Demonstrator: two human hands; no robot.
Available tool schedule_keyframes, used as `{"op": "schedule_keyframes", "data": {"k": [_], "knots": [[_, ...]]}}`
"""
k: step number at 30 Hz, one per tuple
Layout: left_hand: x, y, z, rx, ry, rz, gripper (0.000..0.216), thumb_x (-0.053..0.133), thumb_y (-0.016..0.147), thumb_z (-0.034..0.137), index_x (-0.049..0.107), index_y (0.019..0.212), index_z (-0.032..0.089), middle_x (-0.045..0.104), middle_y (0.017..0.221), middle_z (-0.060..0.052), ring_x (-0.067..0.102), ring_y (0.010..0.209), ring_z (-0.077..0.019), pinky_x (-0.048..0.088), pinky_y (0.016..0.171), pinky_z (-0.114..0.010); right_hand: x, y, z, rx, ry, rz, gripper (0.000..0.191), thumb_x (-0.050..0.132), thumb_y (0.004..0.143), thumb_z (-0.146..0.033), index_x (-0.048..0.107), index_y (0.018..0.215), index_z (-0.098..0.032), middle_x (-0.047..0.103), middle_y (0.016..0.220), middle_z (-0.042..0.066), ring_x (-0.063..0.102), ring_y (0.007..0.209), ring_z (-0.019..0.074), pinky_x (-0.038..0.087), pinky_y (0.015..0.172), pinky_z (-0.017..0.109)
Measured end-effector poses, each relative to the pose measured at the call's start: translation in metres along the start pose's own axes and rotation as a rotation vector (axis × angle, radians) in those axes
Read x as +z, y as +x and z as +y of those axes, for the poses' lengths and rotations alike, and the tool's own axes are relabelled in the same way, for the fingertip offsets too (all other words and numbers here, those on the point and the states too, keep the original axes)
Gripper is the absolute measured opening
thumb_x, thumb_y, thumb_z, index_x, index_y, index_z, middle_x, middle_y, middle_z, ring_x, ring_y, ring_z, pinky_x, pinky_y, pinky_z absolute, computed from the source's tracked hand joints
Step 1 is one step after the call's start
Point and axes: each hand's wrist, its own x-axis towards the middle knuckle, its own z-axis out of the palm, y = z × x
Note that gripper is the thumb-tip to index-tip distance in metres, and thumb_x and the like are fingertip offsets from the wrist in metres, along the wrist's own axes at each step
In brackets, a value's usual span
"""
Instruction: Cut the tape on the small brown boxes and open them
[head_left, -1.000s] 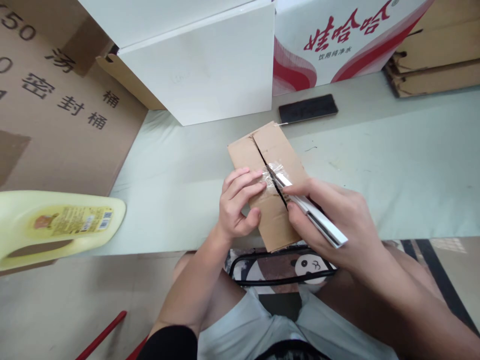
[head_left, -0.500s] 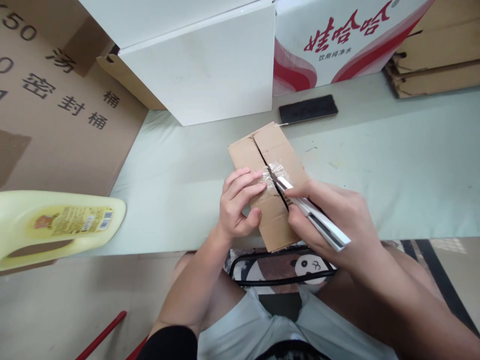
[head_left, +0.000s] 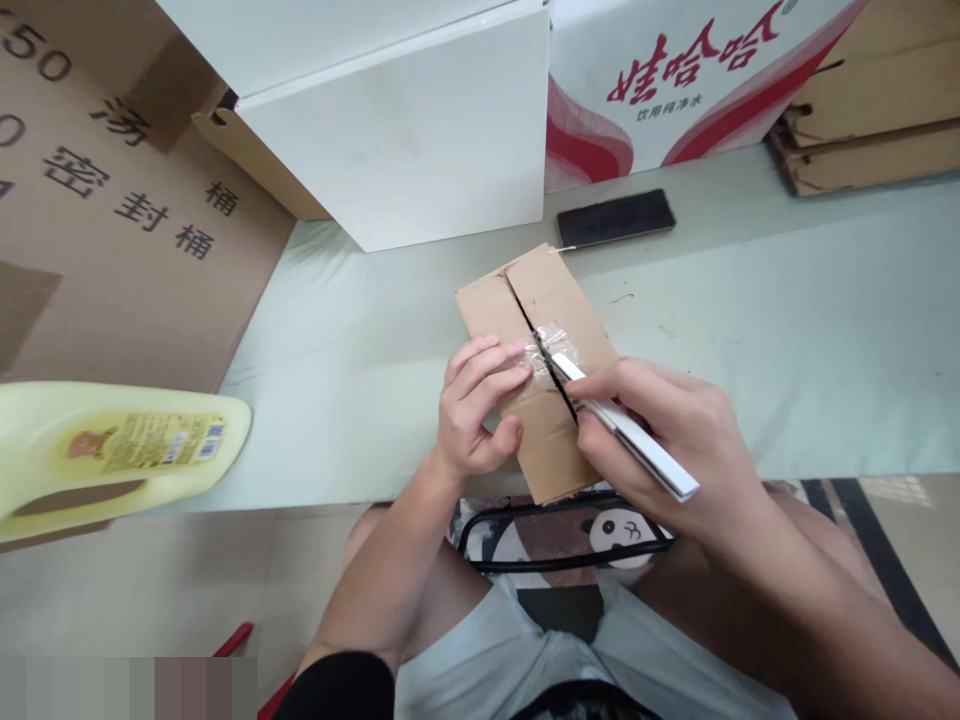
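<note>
A small flat brown cardboard box (head_left: 551, 430) lies slanted on the cloth-covered table, a dark seam running down its middle. Clear wrinkled tape (head_left: 556, 341) crosses that seam. My left hand (head_left: 480, 410) rests on the box's left half with its fingers spread, fingertips by the tape and thumb lower down. In my right hand (head_left: 667, 430) is a white utility knife (head_left: 637, 440), pinched between thumb and fingers. Its front end points at the seam just below the tape; whether the blade is inside the gap, I cannot tell.
Behind the box lies a black phone (head_left: 616, 218). White cartons (head_left: 420, 140), a red-and-white carton (head_left: 675, 90) and folded cardboard (head_left: 877, 150) line the back. At left are a large brown carton (head_left: 150, 280) and a yellow jug (head_left: 150, 445). The table's front edge is close to my lap.
The utility knife has turned slightly in my right hand, showing more of its white side, and its tip sits marginally lower along the seam. My left hand and the box have stayed put.
</note>
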Motion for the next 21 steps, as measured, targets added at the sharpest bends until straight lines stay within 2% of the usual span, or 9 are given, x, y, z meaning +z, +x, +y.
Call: {"op": "schedule_keyframes", "data": {"k": [21], "knots": [[-0.0021,0.0007,0.0005,-0.007,0.024,-0.022,0.042,0.041,0.103,0.049,0.068,0.122,0.023,0.074,0.126,-0.011,0.066,0.123,-0.0283,0.051,0.109,-0.05,0.0014,-0.0032,-0.002,0.018,-0.038,0.078,0.01,0.054,0.075,-0.013,0.052,0.076,-0.023,0.054,0.059,-0.003,0.047,0.05,0.0101,0.038,0.049,0.022]]}}
